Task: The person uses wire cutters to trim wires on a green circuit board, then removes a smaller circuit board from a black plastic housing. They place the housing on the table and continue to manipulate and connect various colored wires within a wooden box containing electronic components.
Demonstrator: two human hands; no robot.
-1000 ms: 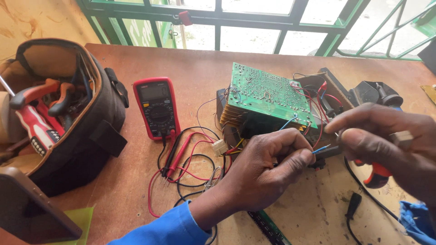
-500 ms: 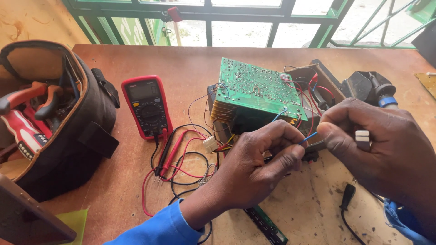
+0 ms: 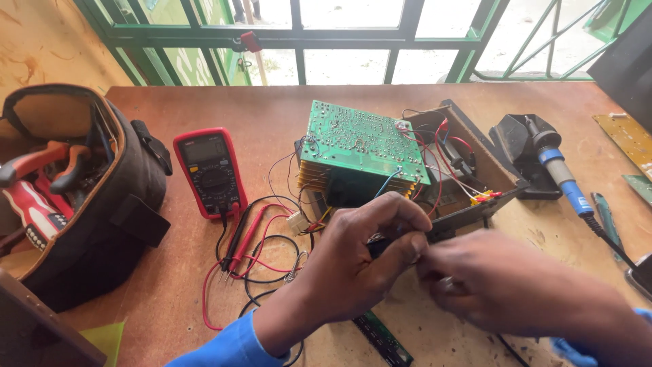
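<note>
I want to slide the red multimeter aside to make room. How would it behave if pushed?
The red multimeter lies flat on the wooden table, so it would probably slide rather than tip or roll. Its casing looks rubbery, so it may grip somewhat. The floppy red and black leads plugged into it would likely drag along.

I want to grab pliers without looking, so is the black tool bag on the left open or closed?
Open. The black tool bag gapes at the top, and red-and-black tool handles show inside it, left of the red multimeter.
</note>
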